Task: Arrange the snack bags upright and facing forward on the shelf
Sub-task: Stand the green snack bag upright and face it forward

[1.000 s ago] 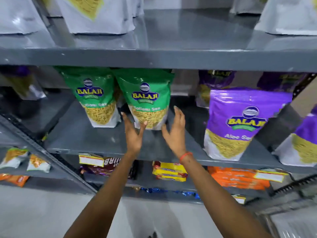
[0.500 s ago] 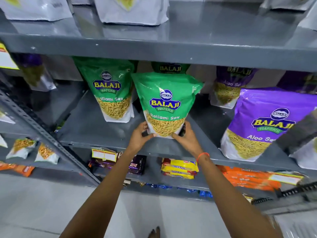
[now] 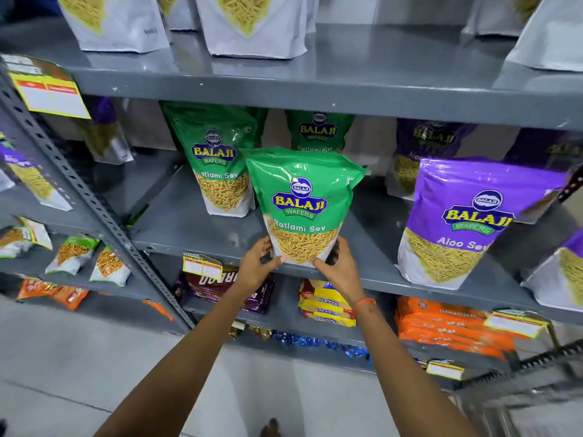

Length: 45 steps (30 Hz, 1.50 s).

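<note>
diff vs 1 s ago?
Both hands closed on the green snack bag: the left hand and right hand now grip its bottom corners, and it has been pulled forward to the shelf's front edge. The other green bag and the purple bag stayed put.

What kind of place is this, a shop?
Most likely a grocery shop aisle: grey metal shelves carry rows of packaged snacks such as the green Ratlami Sev bag, with yellow price tags clipped to the shelf edges.

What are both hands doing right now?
Left hand: closed on the lower left corner of the green Ratlami Sev bag.
Right hand: closed on its lower right corner.
</note>
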Each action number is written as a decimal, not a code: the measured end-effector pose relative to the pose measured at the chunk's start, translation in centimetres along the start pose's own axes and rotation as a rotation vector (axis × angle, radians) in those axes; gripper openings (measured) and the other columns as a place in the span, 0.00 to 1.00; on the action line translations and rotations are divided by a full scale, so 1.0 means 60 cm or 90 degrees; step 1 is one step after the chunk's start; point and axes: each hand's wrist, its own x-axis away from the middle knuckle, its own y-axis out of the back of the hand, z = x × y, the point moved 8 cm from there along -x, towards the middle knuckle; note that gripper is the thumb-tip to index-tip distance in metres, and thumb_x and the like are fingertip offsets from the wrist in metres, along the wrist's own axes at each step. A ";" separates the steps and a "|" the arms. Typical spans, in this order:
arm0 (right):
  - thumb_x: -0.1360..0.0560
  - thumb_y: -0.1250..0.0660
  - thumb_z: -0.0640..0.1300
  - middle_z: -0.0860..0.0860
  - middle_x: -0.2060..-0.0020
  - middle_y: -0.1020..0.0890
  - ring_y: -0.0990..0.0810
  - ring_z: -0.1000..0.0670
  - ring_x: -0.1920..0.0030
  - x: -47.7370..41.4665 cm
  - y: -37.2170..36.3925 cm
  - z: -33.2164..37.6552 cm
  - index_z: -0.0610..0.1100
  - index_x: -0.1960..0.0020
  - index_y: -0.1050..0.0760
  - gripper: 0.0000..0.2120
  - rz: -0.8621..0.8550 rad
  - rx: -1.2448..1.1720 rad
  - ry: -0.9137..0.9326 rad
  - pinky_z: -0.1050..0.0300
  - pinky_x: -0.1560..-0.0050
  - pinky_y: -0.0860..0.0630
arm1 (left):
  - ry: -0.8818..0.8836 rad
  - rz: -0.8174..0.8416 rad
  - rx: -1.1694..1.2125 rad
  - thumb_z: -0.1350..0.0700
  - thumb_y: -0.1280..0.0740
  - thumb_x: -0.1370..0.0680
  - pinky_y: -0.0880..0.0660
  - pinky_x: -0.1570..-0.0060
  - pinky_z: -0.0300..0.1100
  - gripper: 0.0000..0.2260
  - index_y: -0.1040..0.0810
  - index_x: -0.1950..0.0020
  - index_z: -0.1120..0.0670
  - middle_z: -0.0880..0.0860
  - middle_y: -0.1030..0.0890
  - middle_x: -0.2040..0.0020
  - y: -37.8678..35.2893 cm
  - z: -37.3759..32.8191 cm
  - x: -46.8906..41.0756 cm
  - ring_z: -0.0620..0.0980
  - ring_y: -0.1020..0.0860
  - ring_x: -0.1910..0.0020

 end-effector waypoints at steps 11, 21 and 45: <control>0.30 0.36 0.46 0.44 0.27 0.39 0.42 0.47 0.27 0.041 0.009 0.071 0.42 0.27 0.50 0.36 -0.248 0.081 0.120 0.45 0.26 0.41 | -0.070 -0.052 -0.055 0.47 0.31 0.29 0.35 0.33 0.47 0.36 0.46 0.26 0.51 0.48 0.37 0.26 0.018 -0.025 0.013 0.48 0.38 0.28; 0.24 0.48 0.34 0.48 0.31 0.32 0.38 0.55 0.29 0.039 -0.229 0.309 0.40 0.31 0.39 0.21 -0.243 0.055 0.476 0.57 0.27 0.39 | -0.223 -0.298 -0.033 0.46 0.41 0.23 0.46 0.27 0.41 0.32 0.52 0.25 0.54 0.51 0.45 0.23 0.238 -0.064 -0.055 0.45 0.45 0.25; 0.35 0.24 0.43 0.42 0.46 0.20 0.22 0.46 0.46 -0.073 -0.346 0.070 0.41 0.44 0.28 0.23 -0.067 0.072 -0.009 0.57 0.48 0.28 | 0.024 -0.053 0.106 0.64 0.29 0.31 0.27 0.40 0.50 0.22 0.29 0.38 0.65 0.66 0.22 0.41 0.358 0.137 -0.097 0.61 0.24 0.40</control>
